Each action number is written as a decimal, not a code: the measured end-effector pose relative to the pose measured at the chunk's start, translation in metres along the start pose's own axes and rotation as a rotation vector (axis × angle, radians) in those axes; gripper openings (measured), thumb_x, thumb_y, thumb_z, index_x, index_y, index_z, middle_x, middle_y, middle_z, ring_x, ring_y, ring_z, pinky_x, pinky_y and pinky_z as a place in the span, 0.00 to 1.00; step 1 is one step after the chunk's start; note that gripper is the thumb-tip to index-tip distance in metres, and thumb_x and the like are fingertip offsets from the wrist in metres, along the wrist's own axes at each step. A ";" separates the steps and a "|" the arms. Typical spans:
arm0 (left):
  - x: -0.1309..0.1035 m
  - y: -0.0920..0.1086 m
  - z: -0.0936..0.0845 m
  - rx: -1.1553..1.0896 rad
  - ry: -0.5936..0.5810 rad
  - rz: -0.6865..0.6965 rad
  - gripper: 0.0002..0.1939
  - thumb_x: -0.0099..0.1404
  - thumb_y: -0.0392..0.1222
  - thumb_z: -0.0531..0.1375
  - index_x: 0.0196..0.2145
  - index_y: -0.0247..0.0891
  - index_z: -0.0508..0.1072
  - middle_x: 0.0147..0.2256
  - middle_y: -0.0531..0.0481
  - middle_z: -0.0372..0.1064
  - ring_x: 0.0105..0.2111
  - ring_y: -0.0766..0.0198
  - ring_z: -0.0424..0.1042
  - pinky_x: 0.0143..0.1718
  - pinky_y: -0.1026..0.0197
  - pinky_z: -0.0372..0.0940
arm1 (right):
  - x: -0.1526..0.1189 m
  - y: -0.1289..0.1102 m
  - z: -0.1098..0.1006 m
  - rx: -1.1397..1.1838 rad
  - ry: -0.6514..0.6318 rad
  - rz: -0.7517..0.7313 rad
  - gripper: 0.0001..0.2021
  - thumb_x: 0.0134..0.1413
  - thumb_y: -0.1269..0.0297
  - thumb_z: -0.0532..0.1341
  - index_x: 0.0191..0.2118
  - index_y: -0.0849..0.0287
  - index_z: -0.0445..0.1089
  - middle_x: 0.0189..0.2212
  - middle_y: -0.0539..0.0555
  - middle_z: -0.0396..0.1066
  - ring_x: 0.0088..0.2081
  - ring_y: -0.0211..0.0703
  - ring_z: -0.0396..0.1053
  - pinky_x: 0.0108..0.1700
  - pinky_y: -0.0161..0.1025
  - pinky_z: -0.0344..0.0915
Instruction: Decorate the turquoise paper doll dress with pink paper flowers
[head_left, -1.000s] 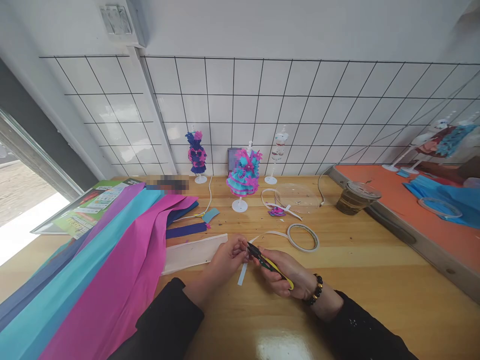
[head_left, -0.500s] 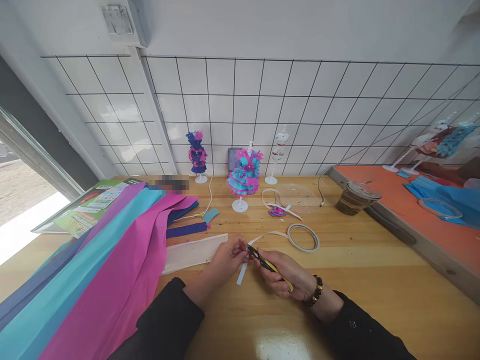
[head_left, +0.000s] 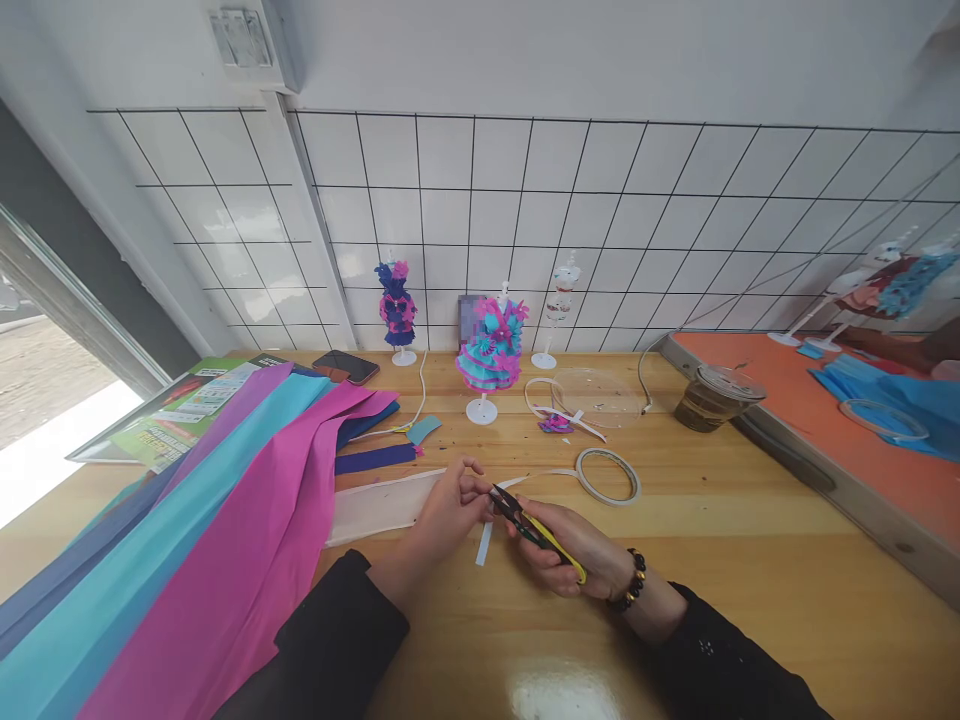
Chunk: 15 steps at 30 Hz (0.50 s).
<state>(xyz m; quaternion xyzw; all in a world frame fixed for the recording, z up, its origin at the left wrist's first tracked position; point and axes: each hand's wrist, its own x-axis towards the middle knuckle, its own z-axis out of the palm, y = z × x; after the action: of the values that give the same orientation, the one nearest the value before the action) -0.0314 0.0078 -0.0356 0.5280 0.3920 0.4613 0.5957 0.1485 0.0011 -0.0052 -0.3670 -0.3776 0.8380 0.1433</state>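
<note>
Tiled wall [head_left: 502, 155], wd tbl [head_left: 720, 560]

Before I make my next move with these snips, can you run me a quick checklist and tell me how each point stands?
1. Snips held securely: ok; the right hand is wrapped around the snips.
2. Left hand well clear of the blades: not ok; its fingertips are right by the blade tips.
3. White strip between the blades: cannot tell; the fingers hide that spot.
4. Tape roll lying flat: ok; it rests on the table beyond the right hand.
5. Cup away from the hands: ok; it stands off to the right, beyond the roll.
</note>
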 end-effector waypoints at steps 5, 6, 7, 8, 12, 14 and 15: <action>0.000 0.006 0.001 -0.030 0.008 -0.011 0.23 0.53 0.40 0.60 0.43 0.40 0.52 0.32 0.51 0.69 0.27 0.67 0.70 0.28 0.64 0.64 | 0.001 0.001 -0.005 0.044 -0.034 -0.021 0.20 0.59 0.50 0.44 0.33 0.60 0.64 0.10 0.41 0.52 0.07 0.27 0.44 0.08 0.25 0.46; -0.001 0.008 0.001 -0.040 0.009 -0.011 0.25 0.53 0.40 0.60 0.45 0.40 0.51 0.32 0.51 0.69 0.27 0.67 0.70 0.27 0.64 0.64 | 0.001 0.000 -0.006 0.052 -0.041 -0.010 0.20 0.59 0.51 0.43 0.34 0.60 0.64 0.10 0.41 0.52 0.07 0.27 0.44 0.08 0.24 0.46; -0.001 0.010 0.000 -0.053 0.010 -0.016 0.27 0.53 0.40 0.60 0.47 0.40 0.51 0.32 0.51 0.68 0.27 0.67 0.70 0.27 0.64 0.65 | 0.001 0.000 -0.006 0.055 -0.043 0.004 0.20 0.59 0.51 0.43 0.34 0.60 0.64 0.10 0.41 0.53 0.07 0.26 0.44 0.08 0.24 0.45; -0.002 0.012 -0.001 -0.069 0.008 -0.027 0.28 0.53 0.39 0.60 0.48 0.40 0.50 0.32 0.51 0.68 0.26 0.67 0.70 0.27 0.63 0.65 | 0.000 0.000 -0.006 0.051 -0.039 0.018 0.21 0.59 0.50 0.43 0.34 0.60 0.65 0.10 0.42 0.53 0.07 0.26 0.44 0.08 0.24 0.44; -0.002 0.018 -0.004 -0.146 0.018 -0.106 0.28 0.53 0.41 0.58 0.50 0.40 0.50 0.30 0.52 0.67 0.25 0.67 0.70 0.28 0.61 0.66 | -0.001 -0.001 -0.001 -0.041 0.010 0.013 0.22 0.58 0.48 0.44 0.35 0.61 0.65 0.11 0.42 0.55 0.07 0.26 0.43 0.09 0.24 0.42; -0.002 0.020 -0.006 -0.150 0.023 -0.137 0.28 0.54 0.43 0.58 0.50 0.41 0.51 0.29 0.53 0.67 0.24 0.67 0.70 0.27 0.62 0.65 | -0.002 -0.001 0.003 -0.123 0.039 -0.017 0.22 0.57 0.47 0.45 0.35 0.61 0.65 0.11 0.42 0.55 0.07 0.26 0.43 0.09 0.24 0.42; -0.002 0.020 -0.006 -0.141 0.020 -0.147 0.28 0.54 0.44 0.58 0.50 0.41 0.52 0.29 0.53 0.67 0.23 0.68 0.69 0.27 0.62 0.64 | -0.002 0.000 0.004 -0.164 0.055 -0.034 0.22 0.56 0.46 0.46 0.35 0.61 0.65 0.10 0.42 0.55 0.07 0.25 0.43 0.09 0.24 0.42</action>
<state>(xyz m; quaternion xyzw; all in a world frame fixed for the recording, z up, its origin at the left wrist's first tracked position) -0.0409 0.0079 -0.0165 0.4498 0.4022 0.4481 0.6596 0.1464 -0.0019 -0.0022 -0.3939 -0.4470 0.7913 0.1372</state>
